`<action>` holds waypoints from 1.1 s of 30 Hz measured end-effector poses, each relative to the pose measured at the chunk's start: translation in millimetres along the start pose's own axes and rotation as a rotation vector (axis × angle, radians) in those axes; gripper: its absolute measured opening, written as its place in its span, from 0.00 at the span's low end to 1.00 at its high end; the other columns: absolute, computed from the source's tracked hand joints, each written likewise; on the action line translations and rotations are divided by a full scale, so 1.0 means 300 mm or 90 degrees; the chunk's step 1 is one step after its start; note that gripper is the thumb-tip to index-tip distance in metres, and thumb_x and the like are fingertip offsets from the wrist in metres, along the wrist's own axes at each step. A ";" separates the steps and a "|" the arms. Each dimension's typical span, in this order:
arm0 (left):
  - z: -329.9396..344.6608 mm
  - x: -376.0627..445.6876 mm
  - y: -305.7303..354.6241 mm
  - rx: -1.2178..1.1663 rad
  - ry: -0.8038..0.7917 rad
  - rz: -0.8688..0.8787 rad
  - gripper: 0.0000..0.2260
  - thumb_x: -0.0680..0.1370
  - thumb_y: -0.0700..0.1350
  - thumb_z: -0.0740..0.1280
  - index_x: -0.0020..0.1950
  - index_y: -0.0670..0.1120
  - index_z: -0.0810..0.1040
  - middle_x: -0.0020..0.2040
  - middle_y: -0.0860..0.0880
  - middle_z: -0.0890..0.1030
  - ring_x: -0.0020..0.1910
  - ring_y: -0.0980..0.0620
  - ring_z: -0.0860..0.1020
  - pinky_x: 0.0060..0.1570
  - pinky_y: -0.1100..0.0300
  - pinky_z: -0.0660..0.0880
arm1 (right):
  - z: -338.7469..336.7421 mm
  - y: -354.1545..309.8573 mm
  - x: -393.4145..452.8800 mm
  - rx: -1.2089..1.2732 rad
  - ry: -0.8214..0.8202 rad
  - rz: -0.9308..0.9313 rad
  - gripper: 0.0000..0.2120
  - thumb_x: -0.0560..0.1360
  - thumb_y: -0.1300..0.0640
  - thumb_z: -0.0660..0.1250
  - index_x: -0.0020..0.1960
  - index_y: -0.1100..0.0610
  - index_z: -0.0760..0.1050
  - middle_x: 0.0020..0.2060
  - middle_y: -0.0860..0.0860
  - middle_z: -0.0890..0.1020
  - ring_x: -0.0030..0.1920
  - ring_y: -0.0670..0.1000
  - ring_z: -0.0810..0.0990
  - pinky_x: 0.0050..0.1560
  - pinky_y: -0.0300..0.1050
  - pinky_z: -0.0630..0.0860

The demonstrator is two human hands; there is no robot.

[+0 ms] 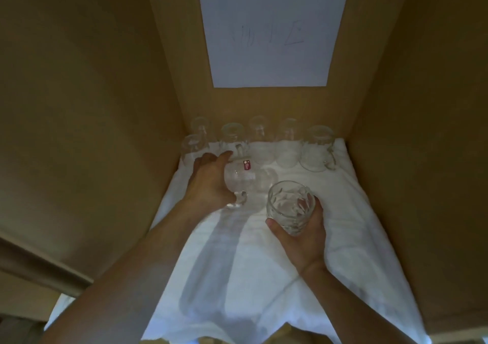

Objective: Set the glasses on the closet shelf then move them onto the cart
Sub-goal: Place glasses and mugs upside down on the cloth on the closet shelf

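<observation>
The left hand (211,182) is wrapping around a glass mug (241,178) with a red sticker, standing on the shelf's white cloth (237,277). The right hand (303,234) is cupping a cut-glass tumbler (289,206) from below, probably so it is not slipping. More glasses (287,143) are lining the back.

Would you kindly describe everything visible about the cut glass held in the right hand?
The clear cut-glass tumbler has leaf-like facets pressed into its wall and a round open rim. It looks empty. It is tilted, mouth toward the camera, held above the white cloth that covers the shelf, in front of the other glasses. The right hand grips it from below, thumb on the left, fingers round the right side.
</observation>
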State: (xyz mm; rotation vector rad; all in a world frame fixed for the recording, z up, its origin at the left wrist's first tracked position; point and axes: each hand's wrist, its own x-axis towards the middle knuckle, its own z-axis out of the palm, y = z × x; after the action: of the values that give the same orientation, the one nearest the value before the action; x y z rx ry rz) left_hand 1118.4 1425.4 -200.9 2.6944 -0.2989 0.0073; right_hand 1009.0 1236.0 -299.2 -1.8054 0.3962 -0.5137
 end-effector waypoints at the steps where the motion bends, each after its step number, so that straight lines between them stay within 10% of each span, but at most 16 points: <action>1: -0.020 0.008 0.014 0.045 -0.008 0.009 0.49 0.61 0.52 0.81 0.79 0.52 0.63 0.67 0.43 0.71 0.69 0.41 0.66 0.65 0.51 0.70 | 0.001 0.000 0.000 0.002 0.000 0.001 0.55 0.56 0.49 0.86 0.76 0.55 0.62 0.70 0.51 0.73 0.70 0.49 0.72 0.68 0.34 0.66; 11: 0.022 0.039 0.054 0.380 -0.076 0.095 0.33 0.68 0.49 0.77 0.71 0.52 0.70 0.68 0.44 0.65 0.71 0.40 0.61 0.68 0.36 0.65 | 0.007 0.013 -0.001 0.009 0.003 0.003 0.56 0.55 0.45 0.86 0.76 0.54 0.62 0.70 0.51 0.73 0.69 0.48 0.73 0.67 0.35 0.68; 18: 0.067 0.074 0.135 0.267 -0.161 0.110 0.34 0.72 0.51 0.71 0.77 0.51 0.65 0.77 0.45 0.58 0.78 0.42 0.54 0.78 0.41 0.45 | 0.009 0.012 -0.002 -0.004 0.003 0.001 0.58 0.53 0.37 0.82 0.76 0.54 0.61 0.70 0.50 0.73 0.69 0.49 0.74 0.68 0.40 0.71; 28: -0.058 0.132 -0.002 0.055 -0.274 0.113 0.38 0.73 0.39 0.76 0.80 0.51 0.64 0.76 0.46 0.62 0.76 0.47 0.62 0.70 0.61 0.65 | 0.003 0.006 -0.004 0.021 -0.001 0.006 0.58 0.54 0.39 0.83 0.77 0.54 0.61 0.69 0.48 0.72 0.68 0.46 0.72 0.59 0.19 0.64; 33: -0.012 0.161 -0.027 0.110 -0.181 0.058 0.35 0.78 0.47 0.71 0.82 0.52 0.59 0.78 0.45 0.62 0.75 0.43 0.64 0.72 0.53 0.67 | 0.003 0.004 -0.011 0.011 0.008 -0.004 0.56 0.55 0.43 0.85 0.76 0.52 0.61 0.68 0.48 0.73 0.67 0.46 0.73 0.65 0.33 0.69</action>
State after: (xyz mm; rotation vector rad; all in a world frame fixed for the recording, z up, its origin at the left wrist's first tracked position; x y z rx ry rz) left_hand 1167.3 1424.1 -198.7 2.8501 -0.5281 -0.3403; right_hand 1006.7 1238.0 -300.9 -1.7878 0.3925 -0.5318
